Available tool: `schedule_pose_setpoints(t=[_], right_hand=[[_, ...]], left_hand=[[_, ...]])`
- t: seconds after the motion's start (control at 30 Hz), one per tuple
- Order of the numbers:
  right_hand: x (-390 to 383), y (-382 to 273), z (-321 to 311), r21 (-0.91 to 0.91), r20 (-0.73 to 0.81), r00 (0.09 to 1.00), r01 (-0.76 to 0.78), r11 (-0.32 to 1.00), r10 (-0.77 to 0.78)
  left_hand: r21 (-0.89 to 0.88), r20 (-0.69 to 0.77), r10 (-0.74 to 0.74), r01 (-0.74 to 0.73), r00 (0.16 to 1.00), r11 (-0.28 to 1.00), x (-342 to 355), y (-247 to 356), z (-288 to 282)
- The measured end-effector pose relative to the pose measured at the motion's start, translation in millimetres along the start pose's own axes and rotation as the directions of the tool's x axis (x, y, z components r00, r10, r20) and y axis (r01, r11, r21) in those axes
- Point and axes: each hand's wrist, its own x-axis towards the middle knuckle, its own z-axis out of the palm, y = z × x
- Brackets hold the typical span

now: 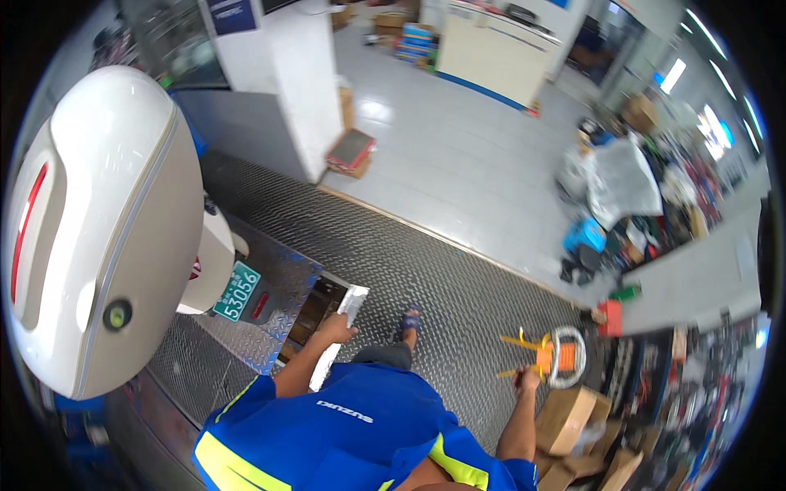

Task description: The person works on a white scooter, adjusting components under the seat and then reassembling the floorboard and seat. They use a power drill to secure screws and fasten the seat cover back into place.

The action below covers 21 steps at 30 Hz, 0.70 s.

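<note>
My left hand (pixel 336 329) is closed on the edge of a long silver metal strip (pixel 354 301), which stands beside an open gap (pixel 321 304) in the metal platform. Close by on the left is a white electric scooter with a large rear box (pixel 139 237) and a green plate (pixel 237 292). Out to the right, my right hand (pixel 526 379) grips a small chair with an orange seat (pixel 555 358), yellow legs and a pale rounded back rail. The chair is tilted, its legs pointing left. My right fingers are partly hidden.
Ridged metal flooring (pixel 458 303) lies underfoot, bordered by pale tiles (pixel 434 172). Cardboard boxes (pixel 566 419) and packed shelves stand at the right. Piled goods (pixel 622 180) lie farther back. A white counter (pixel 495 53) and a pillar (pixel 299 82) stand ahead.
</note>
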Motion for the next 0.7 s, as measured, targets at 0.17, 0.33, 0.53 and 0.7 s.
schedule_pose_setpoints(t=[0.17, 0.33, 0.53, 0.7], right_hand=[[60.6, 50.3, 110.7, -0.282, 0.154, 0.872, -0.412, 0.867, 0.464], [91.4, 11.8, 203.4, -0.733, 0.267, 0.838, -0.144, 0.665, 0.475], [185.6, -73.0, 374.3, -0.828, 0.304, 0.821, -0.024, 0.56, 0.484], [275.9, -134.7, 576.2, -0.763, 0.283, 0.813, -0.132, 0.633, 0.51]], left_hand=[[-0.12, 0.099, -0.091, 0.102, 0.991, 0.987, 69.5, 9.6, -27.0], [-0.3, -0.194, -0.172, 0.108, 0.966, 0.948, 114.3, 31.5, -123.6], [-0.498, -0.236, -0.375, 0.22, 0.896, 0.839, 139.1, 16.7, -228.1], [-0.508, -0.183, -0.479, 0.334, 0.859, 0.794, 190.4, -21.6, -291.8]])
